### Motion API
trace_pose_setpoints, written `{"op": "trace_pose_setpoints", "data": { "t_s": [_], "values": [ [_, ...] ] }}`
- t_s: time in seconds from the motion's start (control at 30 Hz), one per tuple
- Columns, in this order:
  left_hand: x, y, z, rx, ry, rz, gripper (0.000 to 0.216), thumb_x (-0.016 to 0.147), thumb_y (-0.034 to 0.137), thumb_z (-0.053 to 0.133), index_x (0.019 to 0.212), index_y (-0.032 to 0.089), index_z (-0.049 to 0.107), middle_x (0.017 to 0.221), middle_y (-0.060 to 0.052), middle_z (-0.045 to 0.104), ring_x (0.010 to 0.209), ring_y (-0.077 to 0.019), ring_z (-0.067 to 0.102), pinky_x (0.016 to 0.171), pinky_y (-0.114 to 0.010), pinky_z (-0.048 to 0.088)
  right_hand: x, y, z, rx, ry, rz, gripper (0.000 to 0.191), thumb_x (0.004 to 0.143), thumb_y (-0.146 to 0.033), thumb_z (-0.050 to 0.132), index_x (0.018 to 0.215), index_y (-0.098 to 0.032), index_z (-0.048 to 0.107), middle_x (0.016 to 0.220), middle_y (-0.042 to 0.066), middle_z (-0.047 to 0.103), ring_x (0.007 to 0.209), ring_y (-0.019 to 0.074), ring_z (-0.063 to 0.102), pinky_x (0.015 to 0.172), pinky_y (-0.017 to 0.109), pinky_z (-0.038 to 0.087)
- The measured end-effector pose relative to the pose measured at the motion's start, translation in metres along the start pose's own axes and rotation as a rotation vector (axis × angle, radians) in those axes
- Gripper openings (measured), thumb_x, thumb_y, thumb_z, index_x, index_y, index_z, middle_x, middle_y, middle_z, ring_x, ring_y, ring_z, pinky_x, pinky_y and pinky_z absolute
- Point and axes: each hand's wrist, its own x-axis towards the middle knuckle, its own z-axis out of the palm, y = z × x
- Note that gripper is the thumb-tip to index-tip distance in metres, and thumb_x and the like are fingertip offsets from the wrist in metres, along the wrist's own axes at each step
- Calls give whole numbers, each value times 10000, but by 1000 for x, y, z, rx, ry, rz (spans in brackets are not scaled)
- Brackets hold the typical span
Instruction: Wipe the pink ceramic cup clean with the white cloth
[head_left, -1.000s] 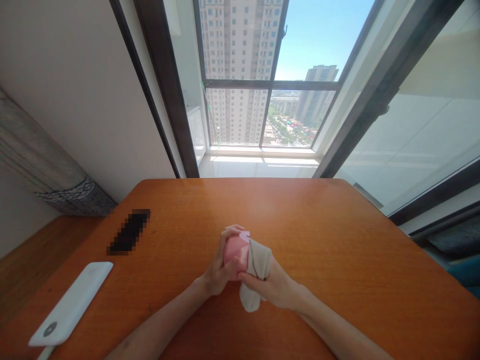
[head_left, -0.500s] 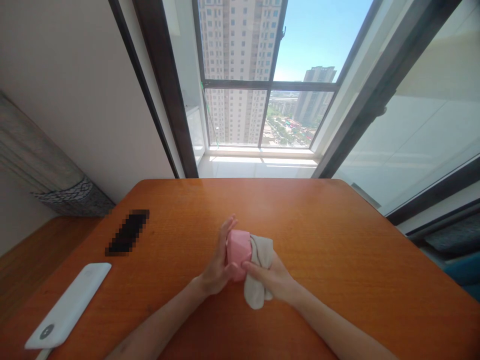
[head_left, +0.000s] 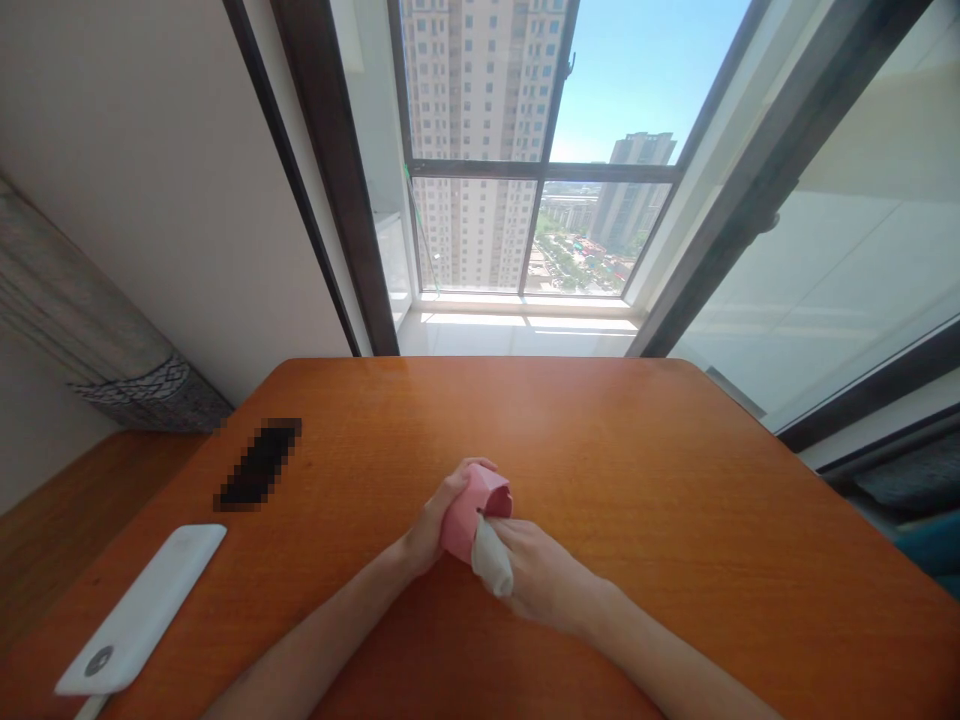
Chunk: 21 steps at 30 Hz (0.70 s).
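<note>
A small pink faceted pot [head_left: 461,520] is tilted above the near middle of the table, its hollow opening turned to the right. My left hand [head_left: 433,518] is wrapped round its left side and holds it. At the opening, my right hand [head_left: 544,575] grips a pale grey cloth [head_left: 492,562], with its fingertips reaching inside the rim. Part of the cloth hangs out below the opening; how far the rest goes in is hidden.
The wooden table [head_left: 637,450] has rounded far corners. On its left lie a long white device [head_left: 146,610] with a cable and a black, pixelated object [head_left: 259,465]. A large window [head_left: 536,170] stands beyond, with a curtain [head_left: 97,310] at left.
The pot has turned so its opening shows to the right. My right hand has moved the cloth from the pot's side to its opening, and my left fingers have closed round the pot.
</note>
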Motion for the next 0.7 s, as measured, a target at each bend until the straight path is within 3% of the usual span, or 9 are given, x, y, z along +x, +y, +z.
{"op": "trace_pose_setpoints", "data": {
  "t_s": [0.07, 0.17, 0.27, 0.37, 0.47, 0.53, 0.6, 0.7],
  "values": [
    [2, 6, 0, -44, 13, -120, 536, 981, 639, 582, 1246, 180, 666, 1086, -91, 755, 960, -253, 705, 917, -367, 533, 0, 4, 0, -99, 2, -99, 128, 949, -139, 497, 880, -207, 581, 831, 72, 660, 725, 198, 587, 704, 321, 534],
    [1, 5, -1, -74, 15, -107, 755, 965, 791, 498, 1420, 197, 599, 1307, -150, 723, 1142, -315, 699, 1026, -442, 527, 0, 2, -4, 143, 81, 32, 166, 987, -235, 549, 824, -214, 573, 766, 25, 630, 671, 168, 550, 683, 302, 519],
    [-2, -5, -7, 118, -5, 189, 893, 922, 873, 470, 1596, 288, 446, 1641, -155, 480, 1454, -378, 516, 1219, -538, 400, 2, -5, -14, 501, 193, 305, 185, 988, -378, 670, 1036, -200, 660, 864, 13, 683, 723, 160, 597, 714, 286, 543],
    [-3, -14, -18, 560, -62, 647, 1092, 747, 809, 787, 1645, 351, 369, 1752, -144, 274, 1610, -459, 252, 1310, -631, 200, 6, -8, -23, 982, 312, 567, 501, 897, -458, 808, 1302, -205, 653, 1048, 47, 744, 915, 206, 697, 854, 322, 584],
    [-1, -20, -26, 937, -187, 926, 1199, 576, 615, 995, 1605, 407, 415, 1748, -144, 230, 1572, -524, 264, 1268, -697, 226, 8, -7, -27, 1344, 330, 689, 614, 843, -474, 860, 1353, -205, 649, 1138, 76, 755, 1082, 253, 720, 983, 378, 570],
    [-1, -23, -27, 1002, -208, 977, 1043, 687, 504, 954, 1582, 417, 428, 1703, -141, 282, 1517, -476, 361, 1238, -657, 306, 8, -9, -27, 1349, 315, 695, 645, 825, -496, 875, 1351, -201, 645, 1152, 83, 753, 1072, 254, 721, 950, 373, 577],
    [-2, -27, -22, 876, -147, 948, 829, 836, 490, 824, 1559, 373, 438, 1627, -145, 362, 1479, -422, 407, 1222, -613, 347, 6, -12, -25, 1185, 295, 631, 691, 794, -494, 899, 1359, -201, 630, 1181, 83, 742, 1040, 245, 707, 899, 355, 581],
    [-3, -28, -12, 469, -16, 696, 522, 1013, 584, 547, 1438, 281, 525, 1496, -137, 488, 1401, -357, 483, 1204, -545, 385, 4, -16, -19, 769, 227, 456, 515, 805, -418, 885, 1214, -200, 662, 1062, 48, 732, 885, 199, 663, 791, 305, 570]
  ]
}}
